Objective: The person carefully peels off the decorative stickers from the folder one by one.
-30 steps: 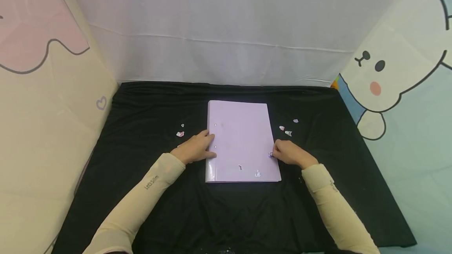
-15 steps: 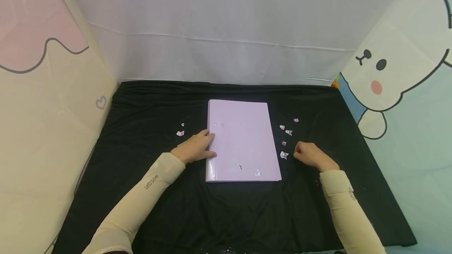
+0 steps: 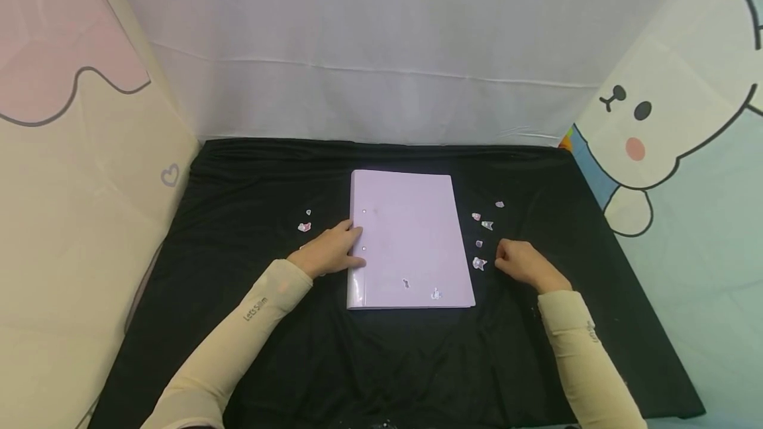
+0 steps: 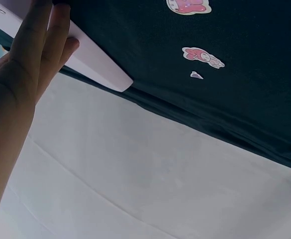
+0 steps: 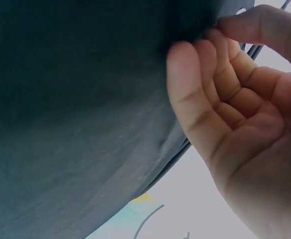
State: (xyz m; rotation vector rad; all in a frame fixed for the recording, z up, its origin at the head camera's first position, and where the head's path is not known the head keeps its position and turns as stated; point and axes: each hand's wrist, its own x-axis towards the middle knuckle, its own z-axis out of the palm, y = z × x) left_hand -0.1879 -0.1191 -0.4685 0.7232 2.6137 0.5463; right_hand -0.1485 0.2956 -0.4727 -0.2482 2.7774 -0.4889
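Note:
A lilac ring binder [image 3: 408,217] lies closed on the black cloth, its spine to the left. My left hand [image 3: 328,250] rests on the spine edge with straight, spread fingers. On the cover's lower part are two small stickers, a lilac-blue one [image 3: 436,294] and a narrow one [image 3: 406,283]. Right of the binder, my right hand [image 3: 530,266] rests with loosely curled fingers; the thumb is near the fingertips in the right wrist view, with nothing visible held. Just left of those fingertips lies a purple-white sticker [image 3: 479,263], apart from the hand. A smaller sticker [image 3: 479,243] sits behind it.
Several loose stickers, such as a grey-white one [image 3: 487,225], lie beyond my right hand. Left of the binder are pink-and-white stickers [image 4: 203,57], partly hidden by my hand in the head view. A pale curtain [image 3: 381,104] hangs behind the cloth-covered table [image 3: 250,184].
My right hand has moved right, off the binder's right edge, where a purple-white sticker showed at its fingertips. A similar sticker now lies on the cloth. My left hand has stayed still.

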